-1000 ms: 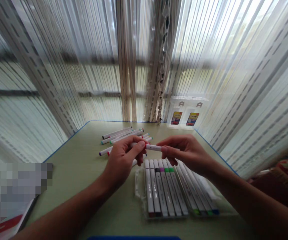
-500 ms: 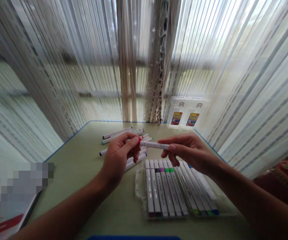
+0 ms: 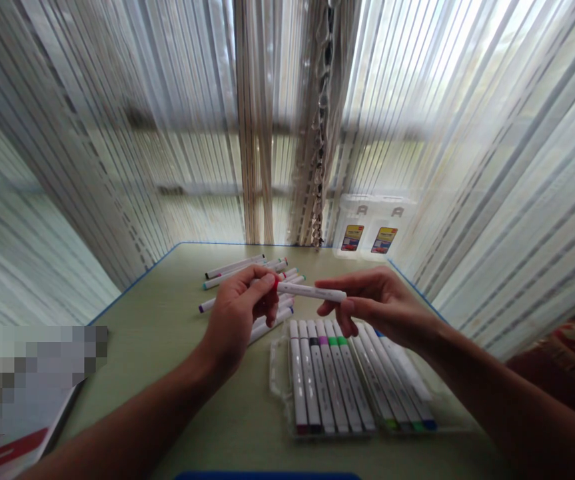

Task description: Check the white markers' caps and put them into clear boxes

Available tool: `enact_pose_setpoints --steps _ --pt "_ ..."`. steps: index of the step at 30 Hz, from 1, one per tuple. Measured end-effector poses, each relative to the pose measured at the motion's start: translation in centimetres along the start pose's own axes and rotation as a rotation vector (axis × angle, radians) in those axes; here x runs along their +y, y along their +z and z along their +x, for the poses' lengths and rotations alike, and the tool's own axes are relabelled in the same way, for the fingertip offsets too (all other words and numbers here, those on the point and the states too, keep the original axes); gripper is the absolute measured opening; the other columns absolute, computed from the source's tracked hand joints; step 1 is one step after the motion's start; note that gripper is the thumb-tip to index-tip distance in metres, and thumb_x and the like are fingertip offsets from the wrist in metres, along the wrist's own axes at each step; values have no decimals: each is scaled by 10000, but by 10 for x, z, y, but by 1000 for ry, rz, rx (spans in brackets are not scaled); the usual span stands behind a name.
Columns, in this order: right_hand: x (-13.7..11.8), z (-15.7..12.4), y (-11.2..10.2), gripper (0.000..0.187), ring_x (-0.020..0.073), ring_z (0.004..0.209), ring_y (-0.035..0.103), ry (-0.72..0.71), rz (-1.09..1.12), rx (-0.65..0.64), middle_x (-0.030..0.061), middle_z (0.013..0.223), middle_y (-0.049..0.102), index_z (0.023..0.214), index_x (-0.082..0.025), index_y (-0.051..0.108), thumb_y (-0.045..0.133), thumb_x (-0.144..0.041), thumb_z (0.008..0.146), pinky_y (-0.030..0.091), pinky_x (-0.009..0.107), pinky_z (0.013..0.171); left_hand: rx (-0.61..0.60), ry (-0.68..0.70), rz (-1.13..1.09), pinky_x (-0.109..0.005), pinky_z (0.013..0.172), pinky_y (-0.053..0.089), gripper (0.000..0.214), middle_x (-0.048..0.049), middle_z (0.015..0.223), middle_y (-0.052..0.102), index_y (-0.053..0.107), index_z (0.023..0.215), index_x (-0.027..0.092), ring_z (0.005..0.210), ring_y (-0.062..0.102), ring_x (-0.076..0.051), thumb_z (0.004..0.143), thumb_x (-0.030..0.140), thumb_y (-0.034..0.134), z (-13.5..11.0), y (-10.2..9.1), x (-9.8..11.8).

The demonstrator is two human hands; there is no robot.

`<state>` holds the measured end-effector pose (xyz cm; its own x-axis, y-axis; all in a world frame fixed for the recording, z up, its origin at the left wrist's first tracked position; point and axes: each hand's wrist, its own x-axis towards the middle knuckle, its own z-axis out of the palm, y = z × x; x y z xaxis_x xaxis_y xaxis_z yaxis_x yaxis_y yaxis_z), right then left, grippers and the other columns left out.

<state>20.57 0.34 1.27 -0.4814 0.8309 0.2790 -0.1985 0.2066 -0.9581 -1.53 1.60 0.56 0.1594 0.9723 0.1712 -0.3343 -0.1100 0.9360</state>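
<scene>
Both hands hold one white marker (image 3: 312, 291) level above a green table (image 3: 167, 320). My left hand (image 3: 240, 317) pinches its red left end, fingers curled. My right hand (image 3: 377, 303) pinches the right end between thumb and fingers. Below the hands lies a clear plastic case (image 3: 352, 383) with several white markers side by side, their coloured caps toward me. Behind the left hand, several loose markers (image 3: 242, 270) lie scattered on the table.
Striped sheer curtains (image 3: 117, 133) close in the table at the back and both sides. Two clear packs with yellow labels (image 3: 372, 233) lean at the back right corner. A red and white booklet (image 3: 12, 447) lies at the lower left edge.
The marker has slid rightward out of my left hand, so more of its white barrel shows between the hands. My right hand has drawn slightly to the right.
</scene>
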Motion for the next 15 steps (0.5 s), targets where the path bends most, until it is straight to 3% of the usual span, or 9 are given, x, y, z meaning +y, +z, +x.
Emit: enact_pose_setpoints --steps 10,15 --pt "-1 5 3 253 108 475 643 -11 -152 219 77 740 768 997 -142 778 797 -286 790 522 214 429 -41 66 172 -190 422 399 217 47 531 524 591 803 155 433 471 -81 862 350 663 -3 1 -2" --pt "2 7 -3 256 108 486 644 -51 -159 281 72 748 757 1000 -133 766 767 -320 825 508 215 433 -59 105 182 -195 429 415 221 9 656 615 638 910 137 461 526 -83 861 349 677 -4 2 -1"
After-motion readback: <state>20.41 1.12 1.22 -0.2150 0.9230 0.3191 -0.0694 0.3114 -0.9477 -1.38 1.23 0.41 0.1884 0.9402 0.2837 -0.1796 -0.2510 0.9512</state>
